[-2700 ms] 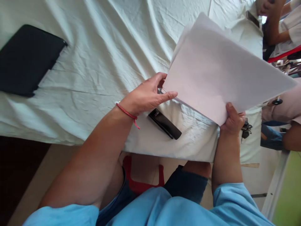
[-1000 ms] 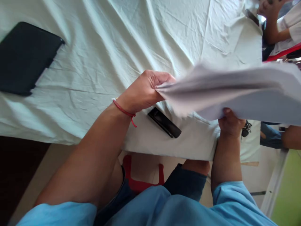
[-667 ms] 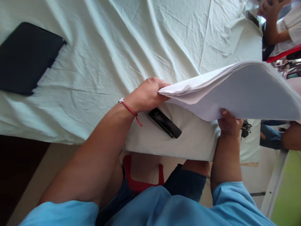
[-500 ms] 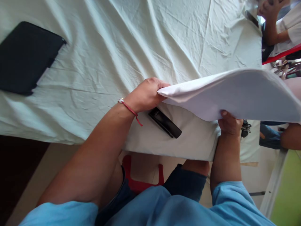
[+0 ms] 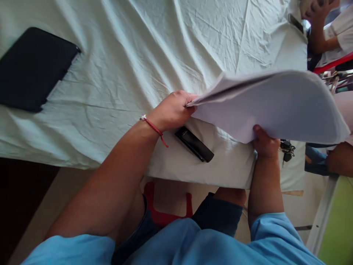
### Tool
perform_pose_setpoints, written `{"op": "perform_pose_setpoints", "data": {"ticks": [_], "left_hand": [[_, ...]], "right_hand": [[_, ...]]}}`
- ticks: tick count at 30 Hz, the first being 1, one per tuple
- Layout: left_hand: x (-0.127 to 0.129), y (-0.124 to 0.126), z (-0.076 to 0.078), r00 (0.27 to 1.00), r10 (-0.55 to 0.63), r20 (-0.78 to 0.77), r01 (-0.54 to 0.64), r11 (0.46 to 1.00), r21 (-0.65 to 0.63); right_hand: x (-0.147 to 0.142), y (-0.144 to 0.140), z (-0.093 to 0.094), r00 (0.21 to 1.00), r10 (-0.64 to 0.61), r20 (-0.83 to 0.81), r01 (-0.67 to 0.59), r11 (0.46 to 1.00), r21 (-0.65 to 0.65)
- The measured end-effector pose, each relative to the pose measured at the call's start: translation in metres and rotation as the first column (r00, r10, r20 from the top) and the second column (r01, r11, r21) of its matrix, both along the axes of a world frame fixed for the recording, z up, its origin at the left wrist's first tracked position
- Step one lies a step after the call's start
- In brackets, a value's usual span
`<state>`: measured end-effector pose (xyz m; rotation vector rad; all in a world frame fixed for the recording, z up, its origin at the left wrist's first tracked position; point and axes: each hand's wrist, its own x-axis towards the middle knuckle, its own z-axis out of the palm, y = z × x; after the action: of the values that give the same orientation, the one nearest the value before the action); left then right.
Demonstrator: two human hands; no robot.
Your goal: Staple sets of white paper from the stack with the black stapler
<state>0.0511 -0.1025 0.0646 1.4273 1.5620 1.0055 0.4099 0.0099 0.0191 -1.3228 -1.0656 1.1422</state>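
Observation:
A bent stack of white paper sheets [image 5: 286, 106] is held above the table between both hands. My left hand [image 5: 176, 110], with a red cord on its wrist, pinches the stack's left corner. At the lower edge my right hand [image 5: 266, 143] grips the paper, thumb on the near face and fingers hidden behind. Near the left corner the sheets part, leaving a dark gap between layers. On the cloth just below my left hand lies a black stapler [image 5: 194, 144]. A bunch of keys [image 5: 287, 149] sits beside my right wrist, partly hidden.
A pale green cloth [image 5: 138, 48] with wrinkles covers the table. A flat black case or device [image 5: 35, 70] lies at the left. Another person's hands [image 5: 320, 14] are at the top right. A red stool [image 5: 168, 217] shows under the table's near edge.
The stack's upper edge has risen and its layers have come apart near my left hand. My right hand has shifted slightly left with the paper.

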Motion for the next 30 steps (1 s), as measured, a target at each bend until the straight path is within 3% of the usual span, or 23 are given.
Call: {"op": "perform_pose_setpoints", "data": {"ticks": [4,9,14,17,19,21,23,25,27,30], "left_hand": [[-0.001,0.004,0.0,0.999,0.024,-0.038,-0.026,0.998,-0.053],[-0.001,0.002,-0.001,0.995,0.093,-0.022,-0.095,0.989,-0.11],[-0.002,0.004,-0.009,0.966,0.251,-0.055,-0.254,0.966,-0.047],[-0.002,-0.004,-0.003,0.941,0.338,-0.004,-0.338,0.941,0.022],[-0.004,-0.013,0.007,0.967,0.241,0.083,-0.249,0.963,0.101],[-0.006,-0.022,0.014,0.989,-0.031,0.147,0.006,0.986,0.166],[-0.007,-0.028,0.017,0.926,-0.363,0.105,0.349,0.928,0.133],[-0.008,-0.029,0.015,0.827,-0.561,-0.028,0.562,0.827,0.019],[-0.008,-0.027,0.009,0.784,-0.597,-0.173,0.594,0.801,-0.072],[-0.011,-0.023,0.003,0.83,-0.503,-0.242,0.506,0.861,-0.055]], "right_hand": [[-0.007,0.002,-0.003,1.0,-0.002,0.016,0.0,0.995,0.099],[-0.006,0.007,-0.002,1.0,-0.008,0.005,0.008,0.995,0.098],[-0.002,0.013,-0.001,0.999,-0.048,0.017,0.046,0.995,0.092],[0.002,0.018,-0.003,0.996,-0.087,0.014,0.086,0.992,0.093],[0.005,0.021,-0.004,0.994,-0.106,0.011,0.106,0.993,0.06],[0.006,0.023,-0.004,0.994,-0.105,0.012,0.105,0.994,-0.003],[0.004,0.024,-0.001,0.997,-0.083,0.003,0.083,0.995,-0.053],[0.002,0.022,0.003,0.998,-0.052,-0.026,0.051,0.997,-0.064],[-0.001,0.02,0.008,0.998,-0.028,-0.054,0.025,0.998,-0.057],[-0.003,0.019,0.012,0.998,-0.028,-0.051,0.024,0.996,-0.08]]}}
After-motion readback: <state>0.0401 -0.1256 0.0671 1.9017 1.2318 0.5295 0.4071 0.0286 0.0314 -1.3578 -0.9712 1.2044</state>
